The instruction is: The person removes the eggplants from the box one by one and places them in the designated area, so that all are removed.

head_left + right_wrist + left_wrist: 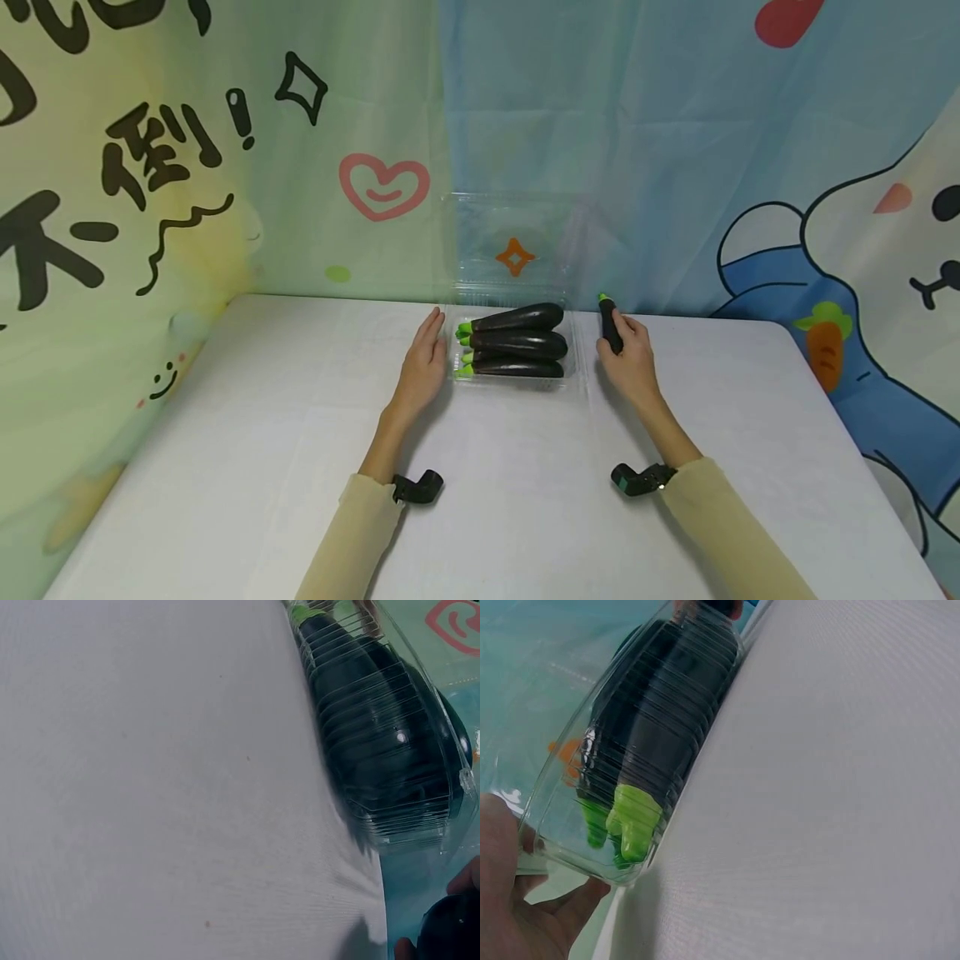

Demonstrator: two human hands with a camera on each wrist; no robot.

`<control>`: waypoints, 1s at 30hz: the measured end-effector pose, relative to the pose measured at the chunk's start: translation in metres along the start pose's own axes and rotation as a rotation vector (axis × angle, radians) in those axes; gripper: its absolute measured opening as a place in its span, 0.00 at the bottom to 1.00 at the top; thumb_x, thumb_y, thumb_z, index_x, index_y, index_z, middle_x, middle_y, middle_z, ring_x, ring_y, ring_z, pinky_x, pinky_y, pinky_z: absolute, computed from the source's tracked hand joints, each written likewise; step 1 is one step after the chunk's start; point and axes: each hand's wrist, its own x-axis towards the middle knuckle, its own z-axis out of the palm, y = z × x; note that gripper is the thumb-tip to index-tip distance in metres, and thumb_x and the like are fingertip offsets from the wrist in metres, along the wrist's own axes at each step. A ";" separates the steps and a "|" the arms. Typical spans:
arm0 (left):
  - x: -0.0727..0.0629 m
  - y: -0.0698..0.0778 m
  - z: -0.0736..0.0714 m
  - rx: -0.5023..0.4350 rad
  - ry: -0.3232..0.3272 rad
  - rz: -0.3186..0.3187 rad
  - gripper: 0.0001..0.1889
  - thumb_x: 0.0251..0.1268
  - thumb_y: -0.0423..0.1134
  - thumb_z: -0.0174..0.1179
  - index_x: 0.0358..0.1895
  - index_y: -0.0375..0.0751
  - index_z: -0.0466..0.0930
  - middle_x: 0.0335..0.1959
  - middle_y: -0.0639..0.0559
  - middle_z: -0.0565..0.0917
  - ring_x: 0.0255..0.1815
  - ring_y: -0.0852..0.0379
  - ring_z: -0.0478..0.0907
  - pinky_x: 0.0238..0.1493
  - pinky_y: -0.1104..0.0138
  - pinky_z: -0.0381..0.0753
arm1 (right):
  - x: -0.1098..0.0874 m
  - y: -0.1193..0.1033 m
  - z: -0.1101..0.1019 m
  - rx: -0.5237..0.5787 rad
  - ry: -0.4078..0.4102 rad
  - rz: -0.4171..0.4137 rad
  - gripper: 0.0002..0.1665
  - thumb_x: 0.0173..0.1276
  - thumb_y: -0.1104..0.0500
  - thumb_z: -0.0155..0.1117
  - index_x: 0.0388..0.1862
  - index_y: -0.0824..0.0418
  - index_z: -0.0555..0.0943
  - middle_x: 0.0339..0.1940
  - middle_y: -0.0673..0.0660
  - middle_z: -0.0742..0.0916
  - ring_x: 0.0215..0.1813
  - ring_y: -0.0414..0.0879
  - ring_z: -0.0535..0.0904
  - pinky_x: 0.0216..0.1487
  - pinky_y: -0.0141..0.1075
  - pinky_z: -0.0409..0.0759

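A clear plastic clamshell box (573, 360) stands near the table's back edge with its lid (480, 218) raised behind it. Several dark eggplants (519, 342) lie side by side inside, green stem ends to the left. My left hand (424, 365) is at the box's left end, fingers extended; in the left wrist view its fingertips (592, 891) touch the box's corner. Right of the box, my right hand (632, 360) grips another eggplant (609, 323), its green tip pointing away from me. Only that eggplant's rounded end (448, 930) and a little of the hand show in the right wrist view.
A white cloth covers the table (517, 483). Close behind its back edge hangs a printed curtain (637, 167) with cartoon figures and lettering. Each wrist wears a black camera, one on the left (418, 487) and one on the right (642, 479).
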 end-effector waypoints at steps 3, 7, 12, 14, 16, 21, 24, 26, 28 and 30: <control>0.000 -0.001 0.001 0.003 -0.002 -0.002 0.25 0.77 0.36 0.38 0.74 0.35 0.58 0.78 0.49 0.57 0.79 0.51 0.53 0.78 0.54 0.55 | 0.001 0.001 0.002 -0.034 -0.035 0.010 0.39 0.68 0.60 0.51 0.77 0.66 0.54 0.73 0.74 0.61 0.70 0.68 0.62 0.70 0.59 0.63; 0.000 -0.001 0.001 0.003 -0.002 0.000 0.25 0.77 0.36 0.39 0.74 0.36 0.58 0.78 0.49 0.57 0.79 0.51 0.53 0.78 0.55 0.55 | 0.002 0.003 0.003 -0.052 -0.093 0.013 0.39 0.70 0.61 0.49 0.78 0.66 0.51 0.74 0.74 0.57 0.73 0.68 0.59 0.72 0.59 0.61; 0.000 -0.001 0.001 0.000 -0.002 0.001 0.25 0.77 0.36 0.39 0.74 0.35 0.58 0.78 0.49 0.57 0.79 0.52 0.53 0.79 0.56 0.54 | 0.002 0.004 0.004 -0.065 -0.155 0.023 0.38 0.75 0.60 0.44 0.78 0.67 0.46 0.76 0.74 0.53 0.76 0.68 0.54 0.75 0.59 0.57; 0.001 0.000 0.001 -0.002 -0.002 0.000 0.25 0.77 0.36 0.39 0.74 0.35 0.58 0.78 0.48 0.57 0.79 0.52 0.53 0.79 0.56 0.54 | 0.002 0.004 0.005 -0.075 -0.167 0.026 0.37 0.76 0.59 0.43 0.79 0.66 0.45 0.76 0.74 0.52 0.76 0.69 0.53 0.75 0.59 0.56; 0.001 0.000 0.000 -0.004 -0.004 -0.002 0.25 0.77 0.36 0.39 0.74 0.36 0.58 0.78 0.48 0.57 0.79 0.51 0.53 0.79 0.56 0.54 | 0.002 0.005 0.006 -0.083 -0.171 0.026 0.37 0.76 0.59 0.43 0.78 0.67 0.44 0.76 0.74 0.52 0.76 0.69 0.53 0.75 0.59 0.55; -0.001 0.001 -0.001 -0.007 -0.009 -0.014 0.25 0.77 0.37 0.39 0.74 0.37 0.58 0.78 0.50 0.57 0.79 0.52 0.53 0.79 0.56 0.54 | 0.002 0.005 0.009 -0.096 -0.175 0.009 0.37 0.76 0.60 0.43 0.78 0.69 0.45 0.75 0.76 0.53 0.76 0.70 0.52 0.75 0.60 0.55; -0.001 0.001 -0.002 -0.013 -0.006 -0.017 0.25 0.77 0.37 0.39 0.74 0.37 0.58 0.78 0.50 0.57 0.79 0.52 0.53 0.78 0.55 0.54 | 0.002 0.005 0.010 -0.128 -0.172 -0.013 0.36 0.76 0.61 0.43 0.77 0.72 0.46 0.74 0.79 0.54 0.75 0.74 0.51 0.74 0.63 0.54; -0.001 0.001 -0.002 -0.013 -0.006 -0.014 0.25 0.77 0.37 0.39 0.74 0.37 0.58 0.78 0.50 0.57 0.79 0.52 0.53 0.78 0.55 0.54 | 0.001 0.006 0.010 -0.149 -0.164 -0.032 0.36 0.76 0.61 0.43 0.76 0.73 0.47 0.73 0.80 0.55 0.73 0.76 0.50 0.73 0.65 0.54; 0.000 0.001 -0.002 -0.010 -0.010 -0.010 0.25 0.77 0.37 0.39 0.74 0.37 0.58 0.78 0.50 0.57 0.79 0.52 0.53 0.78 0.55 0.54 | 0.000 0.007 0.010 -0.156 -0.148 -0.054 0.35 0.75 0.61 0.43 0.76 0.74 0.49 0.72 0.81 0.55 0.72 0.78 0.51 0.71 0.66 0.54; 0.000 0.001 -0.002 -0.010 -0.018 -0.006 0.26 0.77 0.37 0.38 0.74 0.37 0.58 0.78 0.50 0.57 0.79 0.51 0.53 0.78 0.55 0.54 | -0.001 0.009 0.011 -0.148 -0.120 -0.084 0.36 0.74 0.61 0.44 0.75 0.75 0.51 0.72 0.81 0.55 0.71 0.79 0.52 0.70 0.67 0.55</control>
